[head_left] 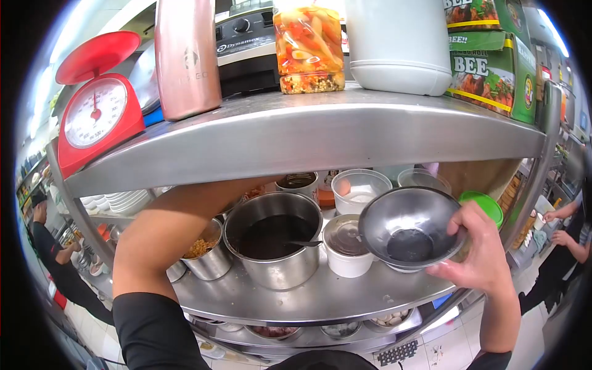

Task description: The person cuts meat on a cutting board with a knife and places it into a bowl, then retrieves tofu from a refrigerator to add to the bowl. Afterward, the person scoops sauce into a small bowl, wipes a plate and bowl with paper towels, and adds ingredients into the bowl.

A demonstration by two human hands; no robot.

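Right hand (481,256) grips black bowl (414,209) at its right-side rim. Bowl is raised over the bench (333,302), inside tilted toward the camera, dark patch in the bottom. Left arm (163,231) reaches in under the steel shelf (308,142); left hand hidden, can't tell if it grasps anything. Just left of bowl: white tub (348,265) with a cover, then large steel pot (280,276) of dark liquid, a handle (303,243) sticking out. Left of that, small steel pot (208,265) with orange-brown bits. Behind bowl: clear tub (359,192); green round item (484,206) right of bowl, behind hand. On shelf, left to right: red scale (98,120), pink flask (188,61), black Dynamex machine (246,58), jar (309,52) of orange-red contents, pale container (399,46), green boxes (487,71). Other people at far left (61,259) and far right (558,253).
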